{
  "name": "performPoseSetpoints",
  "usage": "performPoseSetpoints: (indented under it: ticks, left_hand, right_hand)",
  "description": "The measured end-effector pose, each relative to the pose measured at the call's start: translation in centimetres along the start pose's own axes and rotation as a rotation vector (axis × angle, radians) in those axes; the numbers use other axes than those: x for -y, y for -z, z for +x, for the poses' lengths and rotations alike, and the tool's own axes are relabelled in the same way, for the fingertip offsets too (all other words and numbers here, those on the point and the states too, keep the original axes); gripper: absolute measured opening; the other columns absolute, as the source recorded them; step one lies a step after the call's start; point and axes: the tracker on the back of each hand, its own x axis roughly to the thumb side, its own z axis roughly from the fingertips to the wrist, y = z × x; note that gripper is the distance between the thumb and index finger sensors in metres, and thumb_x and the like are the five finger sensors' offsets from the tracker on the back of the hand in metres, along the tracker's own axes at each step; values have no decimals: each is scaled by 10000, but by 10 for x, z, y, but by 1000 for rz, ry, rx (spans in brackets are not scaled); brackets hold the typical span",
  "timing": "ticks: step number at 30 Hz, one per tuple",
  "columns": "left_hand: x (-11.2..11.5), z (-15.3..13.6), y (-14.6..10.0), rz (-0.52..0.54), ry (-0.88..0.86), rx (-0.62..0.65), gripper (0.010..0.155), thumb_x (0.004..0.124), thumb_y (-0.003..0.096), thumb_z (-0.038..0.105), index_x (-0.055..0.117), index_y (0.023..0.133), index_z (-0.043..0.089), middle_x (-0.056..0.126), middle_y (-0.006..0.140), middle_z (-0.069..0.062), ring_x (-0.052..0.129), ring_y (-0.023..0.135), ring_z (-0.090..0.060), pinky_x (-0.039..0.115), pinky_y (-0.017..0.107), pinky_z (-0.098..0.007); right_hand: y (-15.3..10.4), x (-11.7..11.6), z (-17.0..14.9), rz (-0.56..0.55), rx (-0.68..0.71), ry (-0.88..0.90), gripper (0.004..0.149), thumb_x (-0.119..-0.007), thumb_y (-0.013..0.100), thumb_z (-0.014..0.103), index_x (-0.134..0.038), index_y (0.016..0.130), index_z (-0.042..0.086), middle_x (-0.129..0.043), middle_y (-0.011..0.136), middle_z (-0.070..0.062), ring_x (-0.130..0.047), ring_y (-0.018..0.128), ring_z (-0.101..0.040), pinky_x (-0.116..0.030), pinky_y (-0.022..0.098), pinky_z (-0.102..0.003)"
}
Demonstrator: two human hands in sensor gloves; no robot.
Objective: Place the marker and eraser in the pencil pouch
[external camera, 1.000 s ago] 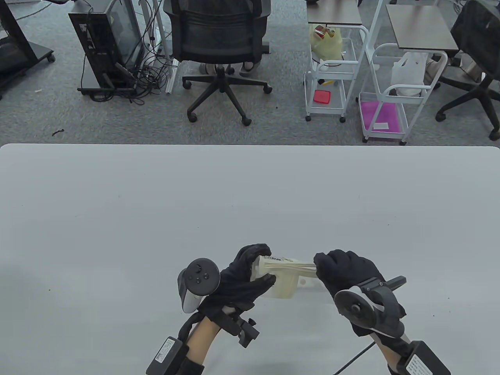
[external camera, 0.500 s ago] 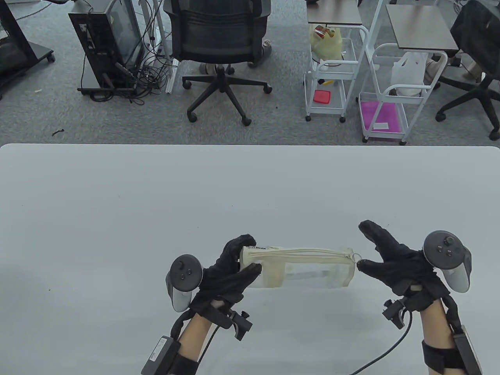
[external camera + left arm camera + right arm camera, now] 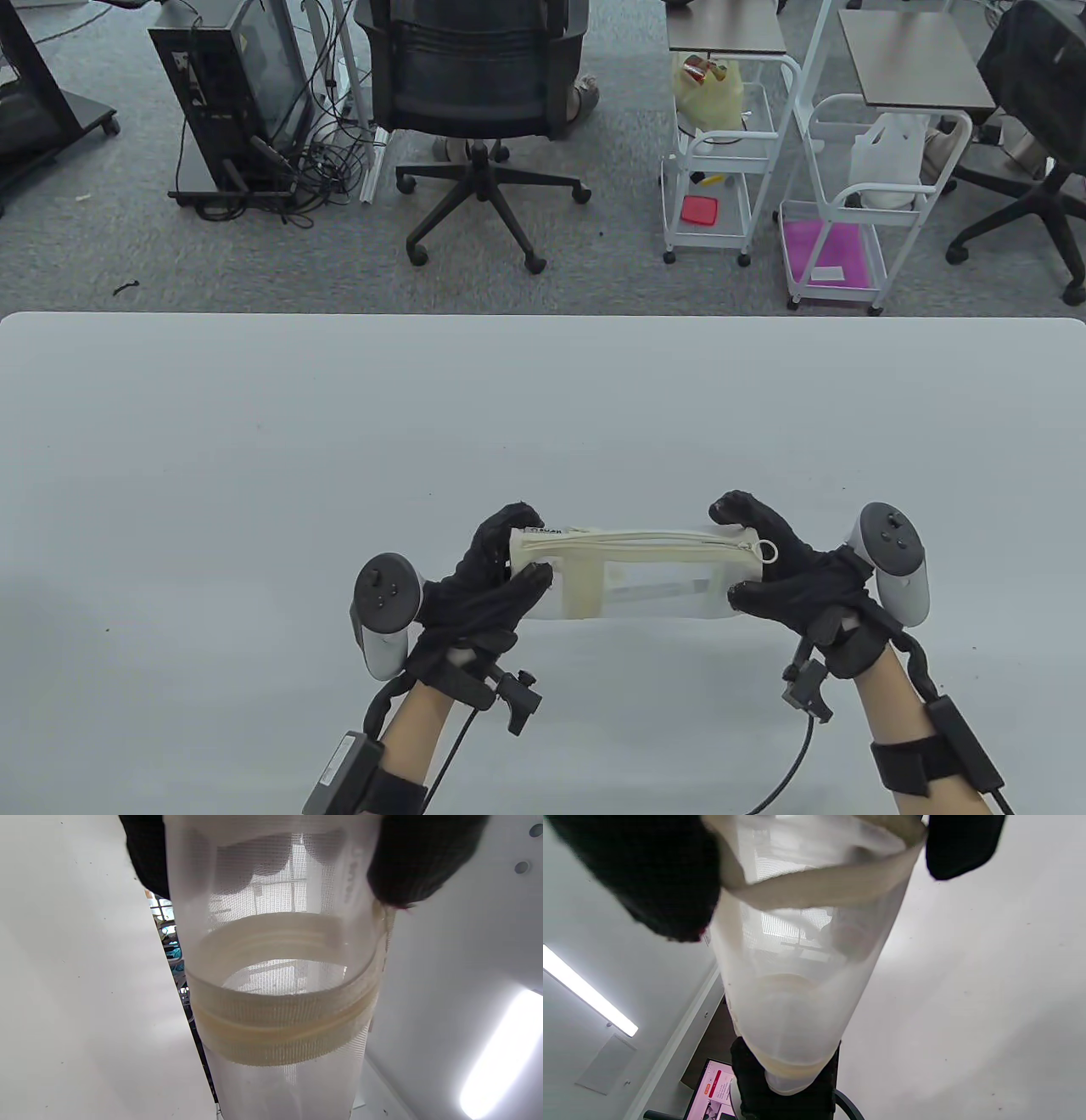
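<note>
Near the front edge of the white table (image 3: 254,441), a translucent mesh pencil pouch (image 3: 645,577) lies lengthwise between both gloved hands. At the pouch's left end, the left hand (image 3: 475,594) grips it, fingers curled over the top and thumb pressed against the near side. At the pouch's right end, the right hand (image 3: 797,577) holds it likewise, fingers arched above the zipper pull (image 3: 768,550) and thumb on the near side. Both forearms angle inward toward the pouch. A pale, marker-like shape shows faintly through the mesh; the eraser cannot be made out.
</note>
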Motion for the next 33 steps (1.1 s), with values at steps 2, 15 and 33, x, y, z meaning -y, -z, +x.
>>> performPoseSetpoints:
  ticks: [2,15,33]
  left_hand:
    - [0,0,0,5,-5,1,723,771,451,561,515,1090,341,609,1137,-109,762,970,-340,819,620,-445]
    - [-1,70,-4,45,666,33,838,695,479,605,381,1174,258,387,1247,-184,434,1137,-462,358,756,-721]
    - [180,154,63,-220,1357,201,597,630,510,529,650,1082,361,607,1216,-98,600,1129,-390,468,784,-682]
  right_hand:
    - [-1,-1,1,-33,9,1,879,-935,342,468,-453,1068,355,-340,1139,-139,-588,991,-495,-709,585,-619]
    - [-6,3,3,-192,15,-10,747,-925,357,415,-559,996,290,-473,1082,-159,-712,902,-450,-730,567,-578]
    - [-8,-4,10,-194,26,-90,746,-926,353,420,-569,991,270,-491,1076,-162,-725,892,-448,-730,560,-575]
